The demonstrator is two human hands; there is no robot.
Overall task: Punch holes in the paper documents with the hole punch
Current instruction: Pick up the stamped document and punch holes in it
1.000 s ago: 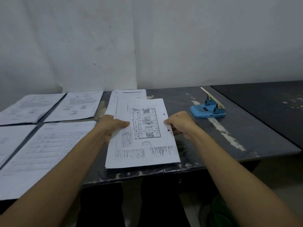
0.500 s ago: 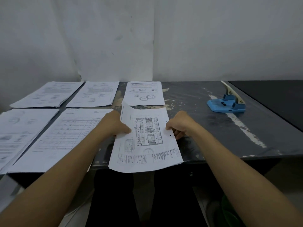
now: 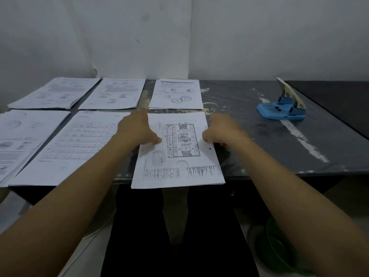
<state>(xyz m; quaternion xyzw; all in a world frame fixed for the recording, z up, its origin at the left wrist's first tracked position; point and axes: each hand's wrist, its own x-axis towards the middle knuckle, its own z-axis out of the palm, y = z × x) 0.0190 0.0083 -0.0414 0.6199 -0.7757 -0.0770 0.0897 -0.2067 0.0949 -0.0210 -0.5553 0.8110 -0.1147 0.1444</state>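
Now, left grip: my left hand point(image 3: 137, 128) pinches the left edge of the floor-plan document point(image 3: 179, 154), thumb on top of the sheet, other fingers blurred.
Right grip: my right hand point(image 3: 221, 130) has its fingers curled round the right edge of the same document, pinching it.
Floor-plan document: a thin stack lying on the dark desk point(image 3: 259, 152), its near end sticking out past the desk's front edge; one punched hole shows by the right margin, just below my right hand.
Hole punch: the blue hole punch point(image 3: 282, 110) sits on the desk well to the right of the document, lever raised, apart from both hands.
Other papers: three stacks line the back of the desk, the right one, a stamped sheet point(image 3: 176, 94), just beyond the held document; a table form point(image 3: 79, 144) lies beside my left arm, with another stack at the far left.
Writing: print on every page is too small and blurred to read.
Containers: a green bowl-like thing point(image 3: 279, 254) sits on the floor under my right arm; I cannot tell its contents.
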